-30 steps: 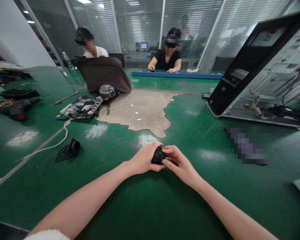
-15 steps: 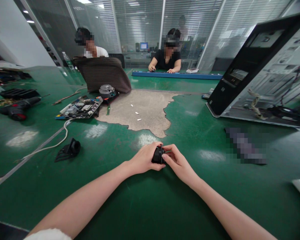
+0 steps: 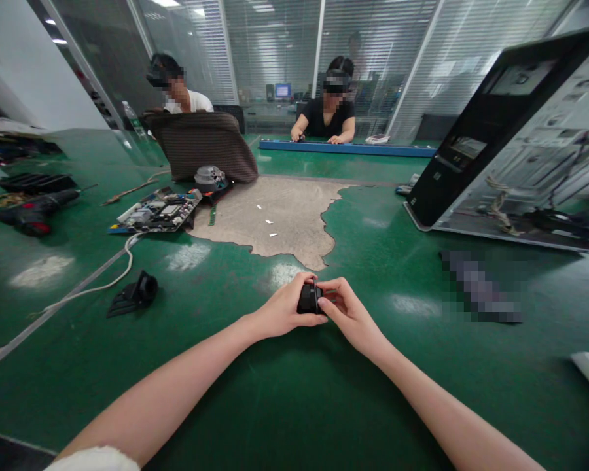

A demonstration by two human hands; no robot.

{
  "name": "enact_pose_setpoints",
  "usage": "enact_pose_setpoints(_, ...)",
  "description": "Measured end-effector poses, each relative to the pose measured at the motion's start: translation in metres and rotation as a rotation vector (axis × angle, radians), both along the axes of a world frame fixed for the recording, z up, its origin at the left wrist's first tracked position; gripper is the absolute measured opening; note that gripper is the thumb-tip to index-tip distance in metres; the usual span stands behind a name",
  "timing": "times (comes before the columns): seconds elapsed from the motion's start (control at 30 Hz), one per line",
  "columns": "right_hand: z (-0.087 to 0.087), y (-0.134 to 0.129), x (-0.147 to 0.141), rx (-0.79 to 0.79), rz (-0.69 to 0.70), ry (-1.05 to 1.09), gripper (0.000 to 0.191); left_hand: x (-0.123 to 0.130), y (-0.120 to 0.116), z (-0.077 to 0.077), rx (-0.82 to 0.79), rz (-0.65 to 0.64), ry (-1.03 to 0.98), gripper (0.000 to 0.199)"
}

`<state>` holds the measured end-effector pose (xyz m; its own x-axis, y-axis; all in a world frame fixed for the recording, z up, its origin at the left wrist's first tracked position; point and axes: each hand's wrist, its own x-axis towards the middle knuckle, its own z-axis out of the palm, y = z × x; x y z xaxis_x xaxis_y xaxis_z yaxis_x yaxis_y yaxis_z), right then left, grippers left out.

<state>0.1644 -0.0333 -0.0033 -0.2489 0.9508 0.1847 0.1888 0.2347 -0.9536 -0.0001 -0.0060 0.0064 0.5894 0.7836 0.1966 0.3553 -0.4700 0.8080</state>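
A small black part (image 3: 306, 299) is held between my two hands over the green table (image 3: 285, 405), near the middle of the view. My left hand (image 3: 283, 307) wraps round its left side, thumb below and fingers above. From the right, my right hand (image 3: 346, 310) pinches the part's thin upright rim with thumb and fingertips. Some of the part is hidden by my fingers. To the left, a black bracket-like piece (image 3: 135, 294) with a round end rests on the table.
Circuit board (image 3: 160, 212), white cable (image 3: 130, 256) and power drill (image 3: 36, 212) lie left. An open computer case (image 3: 451, 144) stands right, near a blurred-out object (image 3: 481, 288). Two people sit beyond, by a dark mesh panel (image 3: 203, 145) and blue bar (image 3: 343, 148).
The left fingers have shifted slightly on the black part, and it has tilted a little. Both hands stay almost in the same place.
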Motion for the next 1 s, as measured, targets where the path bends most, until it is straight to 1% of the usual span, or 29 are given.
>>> enact_pose_setpoints(0.2, 0.002, 0.0006, -0.0008, -0.049, -0.013, 0.016, 0.02, -0.0038, 0.0049, -0.002, -0.015, -0.076, -0.047, 0.063)
enact_pose_setpoints(0.3, 0.0014, 0.0001, 0.0002, -0.055, -0.001, 0.028, 0.019, -0.0046, 0.0063, -0.0044, -0.026, -0.075, -0.067, 0.063)
enact_pose_setpoints(0.47, 0.0012, -0.0016, 0.0024, -0.055, 0.058, 0.077, 0.027, -0.0047, 0.0065, -0.0063, -0.062, -0.07, -0.098, 0.061)
enact_pose_setpoints(0.53, 0.0014, -0.0017, 0.0018, -0.043, 0.052, 0.08, 0.026, -0.0045, 0.0063, -0.0062, -0.067, -0.063, -0.096, 0.062)
enact_pose_setpoints(0.7, 0.0019, -0.0004, -0.0031, 0.007, -0.043, 0.072, 0.015, -0.0039, 0.0054, -0.0041, -0.054, -0.064, -0.073, 0.063)
enact_pose_setpoints(0.87, 0.0031, -0.0013, -0.0029, 0.01, -0.037, 0.022, 0.023, -0.0034, 0.0044, -0.0014, -0.073, -0.074, -0.071, 0.061)
enact_pose_setpoints(1.0, 0.0058, -0.0044, 0.0009, 0.085, 0.0, -0.02, 0.025, -0.0021, 0.0033, -0.0019, -0.136, -0.089, -0.123, 0.057)
